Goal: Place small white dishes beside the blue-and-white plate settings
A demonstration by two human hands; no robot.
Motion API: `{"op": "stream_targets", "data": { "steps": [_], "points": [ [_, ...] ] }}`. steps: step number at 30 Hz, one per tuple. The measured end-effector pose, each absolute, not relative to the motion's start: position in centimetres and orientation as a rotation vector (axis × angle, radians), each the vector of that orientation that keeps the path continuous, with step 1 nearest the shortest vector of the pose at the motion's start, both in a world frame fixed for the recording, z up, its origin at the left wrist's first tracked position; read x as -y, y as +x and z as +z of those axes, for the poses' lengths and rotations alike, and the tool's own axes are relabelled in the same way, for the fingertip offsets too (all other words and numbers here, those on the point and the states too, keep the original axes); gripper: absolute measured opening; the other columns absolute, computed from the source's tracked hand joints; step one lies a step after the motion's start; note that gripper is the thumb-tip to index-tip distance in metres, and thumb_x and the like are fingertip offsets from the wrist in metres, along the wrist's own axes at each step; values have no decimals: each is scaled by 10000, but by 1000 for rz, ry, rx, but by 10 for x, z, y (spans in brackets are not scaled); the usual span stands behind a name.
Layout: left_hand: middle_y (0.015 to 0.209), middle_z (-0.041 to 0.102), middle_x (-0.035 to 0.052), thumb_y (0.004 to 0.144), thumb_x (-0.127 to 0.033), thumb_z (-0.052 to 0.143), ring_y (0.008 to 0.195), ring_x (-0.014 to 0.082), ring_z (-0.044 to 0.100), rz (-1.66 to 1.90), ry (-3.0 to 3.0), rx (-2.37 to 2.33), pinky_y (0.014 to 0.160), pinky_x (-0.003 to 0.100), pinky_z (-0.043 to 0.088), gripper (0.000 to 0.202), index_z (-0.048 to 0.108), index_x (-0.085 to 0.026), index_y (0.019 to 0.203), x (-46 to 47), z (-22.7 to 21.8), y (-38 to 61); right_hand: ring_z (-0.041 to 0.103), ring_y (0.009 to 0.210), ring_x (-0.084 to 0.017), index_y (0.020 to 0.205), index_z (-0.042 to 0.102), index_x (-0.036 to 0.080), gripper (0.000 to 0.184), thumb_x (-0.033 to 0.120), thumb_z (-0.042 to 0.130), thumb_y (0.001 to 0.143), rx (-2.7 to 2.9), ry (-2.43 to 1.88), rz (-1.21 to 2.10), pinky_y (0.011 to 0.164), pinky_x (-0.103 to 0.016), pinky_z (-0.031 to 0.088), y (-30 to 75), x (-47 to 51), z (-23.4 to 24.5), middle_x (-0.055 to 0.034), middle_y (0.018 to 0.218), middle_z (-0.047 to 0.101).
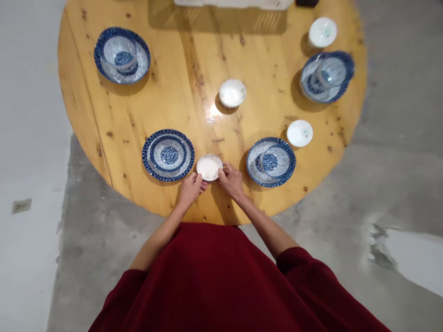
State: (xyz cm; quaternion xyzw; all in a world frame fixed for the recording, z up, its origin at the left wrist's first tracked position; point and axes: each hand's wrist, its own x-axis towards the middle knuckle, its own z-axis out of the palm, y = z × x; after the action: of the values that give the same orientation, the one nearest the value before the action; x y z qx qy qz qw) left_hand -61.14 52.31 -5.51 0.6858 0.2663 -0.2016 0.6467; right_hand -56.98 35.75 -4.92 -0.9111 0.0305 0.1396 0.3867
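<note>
A small white bowl (209, 166) is near the front edge of the round wooden table, gripped from both sides. My left hand (192, 189) pinches its lower left rim, and my right hand (231, 180) pinches its right rim. Whether the bowl's base touches the table, I cannot tell. Just left of it lies a blue-and-white patterned plate (146, 156) with a smaller matching dish on top. To the right of my right hand is another blue-and-white plate (254, 173), bearing a clear glass bowl (282, 161).
More white bowls stand at the middle (232, 93), right (299, 133) and far right (322, 32). Blue-and-white dishes with glass bowls sit at the back left (107, 76) and right (311, 92). A white crate (235, 3) borders the far side.
</note>
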Motion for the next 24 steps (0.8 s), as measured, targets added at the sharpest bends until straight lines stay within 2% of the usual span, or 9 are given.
{"op": "stream_targets", "data": {
  "steps": [4, 7, 10, 12, 14, 18, 21, 24],
  "points": [
    [696, 717, 47, 958, -488, 513, 550, 128, 669, -455, 1539, -622, 502, 206, 515, 367, 567, -193, 746, -529, -50, -612, 615, 604, -209, 1150, 716, 118, 479, 463, 468, 928, -112, -2434, 354, 647, -294, 426, -561, -357, -41, -26, 624, 643],
    [663, 694, 39, 938, -567, 488, 525, 137, 651, -436, 1531, -629, 488, 220, 513, 418, 585, -194, 775, -534, -49, -619, 634, 630, -221, 1209, 703, 108, 548, 529, 480, 938, -146, -2507, 227, 675, -303, 440, -530, -348, -36, -32, 634, 660],
    [638, 669, 19, 919, -588, 472, 510, 138, 635, -408, 1534, -638, 476, 219, 496, 421, 585, -198, 808, -541, -50, -634, 675, 724, -242, 1192, 703, 109, 527, 516, 493, 931, -179, -2481, 69, 742, -329, 485, -475, -337, -36, -72, 734, 715],
    [648, 667, 12, 918, -580, 463, 518, 134, 633, -407, 1526, -632, 481, 213, 489, 409, 584, -198, 831, -544, -52, -645, 688, 722, -237, 1169, 693, 105, 488, 490, 533, 916, -247, -2361, 32, 730, -336, 513, -433, -335, -41, -91, 785, 732],
    [661, 667, 6, 926, -565, 454, 528, 129, 631, -415, 1530, -615, 489, 208, 486, 394, 580, -201, 845, -545, -53, -654, 666, 621, -204, 1143, 672, 101, 428, 445, 579, 907, -368, -2150, 60, 617, -308, 513, -396, -339, -48, -79, 769, 724],
    [660, 657, -5, 964, -495, 418, 545, 119, 631, -432, 1606, -546, 518, 203, 481, 359, 555, -220, 779, -544, -47, -661, 591, 480, -140, 879, 627, 145, 191, 329, 590, 916, -578, -1811, 109, 432, -234, 437, -351, -360, -60, -29, 642, 661],
    [677, 665, -11, 979, -418, 416, 563, 110, 635, -414, 1644, -492, 547, 199, 476, 323, 537, -227, 749, -544, -36, -660, 588, 461, -129, 786, 567, 177, 81, 196, 571, 864, -671, -1740, 58, 417, -208, 451, -340, -373, -64, -2, 564, 624],
    [691, 666, -12, 985, -391, 423, 568, 112, 635, -363, 1610, -461, 560, 207, 480, 303, 527, -226, 752, -547, -21, -656, 575, 443, -124, 734, 562, 184, 65, 135, 568, 777, -702, -1741, 52, 413, -194, 451, -346, -379, -60, 15, 501, 590]
  ]
}}
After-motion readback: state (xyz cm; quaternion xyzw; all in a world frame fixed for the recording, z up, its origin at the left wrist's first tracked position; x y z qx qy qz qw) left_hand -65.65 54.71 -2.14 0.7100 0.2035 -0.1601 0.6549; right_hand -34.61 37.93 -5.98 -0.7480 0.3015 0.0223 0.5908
